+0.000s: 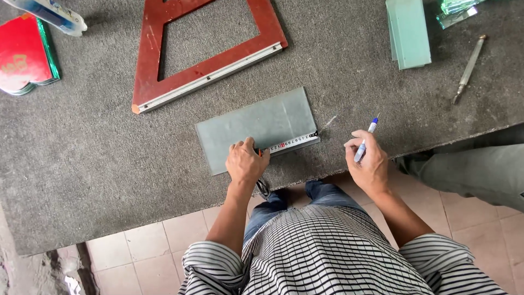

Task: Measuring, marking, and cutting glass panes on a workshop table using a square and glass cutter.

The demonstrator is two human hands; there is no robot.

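Striped sleeves and jeans fill the bottom of the view, and from them both forearms reach up over the near edge of the grey felt-covered desk [82, 164]. On the person's left, the left hand [246, 161] is closed, fingers curled down on the near edge of a rectangular pane of frosted glass [256, 127], pinning a tape measure [292, 143] whose white blade runs along that edge to the pane's right corner. Its case is hidden under the hand, so how it is gripped cannot be told; a dark strap hangs below the wrist. Off to the right, well clear of the glass, the right hand [371, 161] is closed around a blue-and-white marker pen [365, 141], tip pointing up and away, hovering over the desk edge. The pane lies flat, tilted slightly, just beyond the left hand and to the left of the right one. Farther off lie a red-brown framing square [204, 68], a stack of glass pieces [409, 33], a glass cutter [468, 68] and red-backed glass [24, 54] at far left.
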